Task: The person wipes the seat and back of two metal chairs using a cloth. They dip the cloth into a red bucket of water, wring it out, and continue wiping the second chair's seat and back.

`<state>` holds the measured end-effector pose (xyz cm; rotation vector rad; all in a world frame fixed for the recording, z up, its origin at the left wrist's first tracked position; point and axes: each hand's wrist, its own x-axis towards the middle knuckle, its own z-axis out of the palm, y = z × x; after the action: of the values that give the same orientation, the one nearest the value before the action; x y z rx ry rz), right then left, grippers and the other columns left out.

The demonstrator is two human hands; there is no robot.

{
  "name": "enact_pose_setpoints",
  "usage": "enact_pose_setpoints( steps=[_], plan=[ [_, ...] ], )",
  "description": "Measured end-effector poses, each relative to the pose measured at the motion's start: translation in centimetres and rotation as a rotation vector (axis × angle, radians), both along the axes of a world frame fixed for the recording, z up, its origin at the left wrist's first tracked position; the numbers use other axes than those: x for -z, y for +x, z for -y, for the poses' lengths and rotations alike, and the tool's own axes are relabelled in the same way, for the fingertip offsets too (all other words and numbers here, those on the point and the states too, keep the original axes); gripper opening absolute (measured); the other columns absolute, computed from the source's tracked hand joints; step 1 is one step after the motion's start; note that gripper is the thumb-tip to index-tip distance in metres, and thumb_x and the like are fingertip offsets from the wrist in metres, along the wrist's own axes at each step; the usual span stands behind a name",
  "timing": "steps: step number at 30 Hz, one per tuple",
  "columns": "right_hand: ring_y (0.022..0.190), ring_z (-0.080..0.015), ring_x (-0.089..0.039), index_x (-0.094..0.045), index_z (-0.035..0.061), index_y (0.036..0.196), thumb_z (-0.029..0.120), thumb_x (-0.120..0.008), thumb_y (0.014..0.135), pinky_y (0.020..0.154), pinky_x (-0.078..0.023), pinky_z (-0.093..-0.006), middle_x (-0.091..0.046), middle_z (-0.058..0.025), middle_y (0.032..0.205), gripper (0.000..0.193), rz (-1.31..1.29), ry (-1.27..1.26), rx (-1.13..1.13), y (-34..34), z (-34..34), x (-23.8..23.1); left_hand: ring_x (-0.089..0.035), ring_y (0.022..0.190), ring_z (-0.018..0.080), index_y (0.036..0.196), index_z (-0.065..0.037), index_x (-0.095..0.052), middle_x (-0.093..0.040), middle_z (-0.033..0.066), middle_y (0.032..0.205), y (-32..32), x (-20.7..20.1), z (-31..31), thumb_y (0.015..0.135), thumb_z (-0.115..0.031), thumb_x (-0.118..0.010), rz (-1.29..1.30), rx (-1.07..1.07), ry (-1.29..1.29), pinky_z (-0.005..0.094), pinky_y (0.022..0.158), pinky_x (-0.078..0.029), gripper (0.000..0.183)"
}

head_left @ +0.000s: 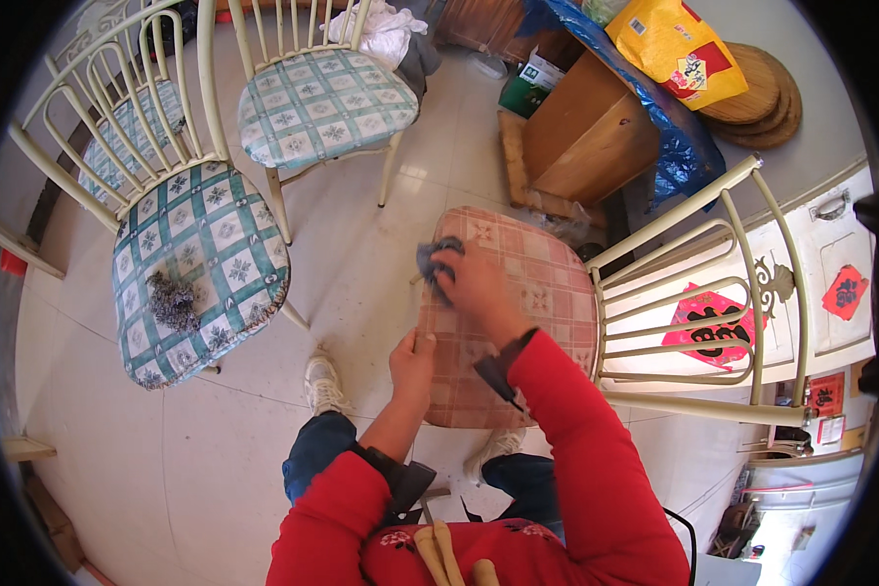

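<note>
A chair with a pink checked seat [518, 303] stands in front of me, its cream metal back toward the right. My right hand [464, 283] is on the far left part of this seat, its fingers closed on a dark grey cloth [439, 256] pressed at the edge. Blur softens the hand's outline. My left hand [412, 371] grips the seat's near left edge, thumb up; its other fingers are partly hidden. Further left, a chair with a green checked seat [195, 244] carries a dark, crumpled grey clump [174, 301].
Another green-seated chair [327, 103] stands behind, with white cloth [381, 34] near its back. At the far right are a wooden box [591, 127], blue plastic sheeting [679, 146], a yellow bag [679, 54] and round wooden boards [776, 103]. A white cabinet [830, 244] is beyond the chair back.
</note>
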<state>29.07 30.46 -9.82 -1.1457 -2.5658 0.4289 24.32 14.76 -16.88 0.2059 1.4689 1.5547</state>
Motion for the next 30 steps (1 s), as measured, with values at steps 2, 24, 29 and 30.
enact_pose_setpoints(
  steps=[2, 24, 29, 30],
  plan=[
    [0.090, -0.0349, -0.062, -0.067, 0.0229, 0.104, 0.020, -0.068, 0.076, 0.075, -0.052, -0.0436, -0.055, -0.0151, 0.108, 0.028, 0.031, -0.022, -0.053, 1.6, 3.5, -0.5, -0.057, 0.097, 0.0203, 0.115, 0.004, -0.061, -0.064, 0.0117, 0.106, -0.7, -0.6, -0.3, 0.091, -0.031, -0.059, 0.185, -0.052, 0.017, 0.0330, 0.086, -0.045, 0.043],
    [0.093, -0.0385, -0.059, -0.066, 0.0195, 0.108, 0.022, -0.067, 0.080, 0.080, -0.049, -0.0444, -0.058, -0.0193, 0.104, 0.028, 0.015, 0.118, 0.170, -4.2, -7.6, 1.3, -0.047, 0.121, 0.0238, 0.129, 0.009, -0.049, -0.051, 0.0169, 0.133, -2.4, -3.7, -0.2, 0.094, -0.051, -0.048, 0.331, -0.186, -0.042, 0.0324, 0.103, -0.033, 0.069],
    [0.092, -0.0387, -0.058, -0.066, 0.0195, 0.108, 0.022, -0.067, 0.081, 0.078, -0.049, -0.0454, -0.056, -0.0196, 0.101, 0.028, 0.025, 0.080, 0.105, -3.0, -3.9, 0.4, -0.046, 0.122, 0.0251, 0.130, 0.009, -0.047, -0.050, 0.0186, 0.133, -2.6, -3.3, -0.4, 0.093, -0.053, -0.048, 0.353, -0.188, -0.037, 0.0334, 0.105, -0.032, 0.073],
    [0.093, -0.0386, -0.058, -0.065, 0.0198, 0.109, 0.021, -0.066, 0.081, 0.078, -0.048, -0.0456, -0.056, -0.0193, 0.100, 0.028, 0.070, 0.062, 0.080, -2.0, -2.3, 0.1, -0.047, 0.121, 0.0251, 0.130, 0.008, -0.047, -0.051, 0.0188, 0.131, -2.5, -3.3, -0.5, 0.093, -0.053, -0.049, 0.354, -0.207, -0.035, 0.0336, 0.104, -0.033, 0.072]
  ],
)
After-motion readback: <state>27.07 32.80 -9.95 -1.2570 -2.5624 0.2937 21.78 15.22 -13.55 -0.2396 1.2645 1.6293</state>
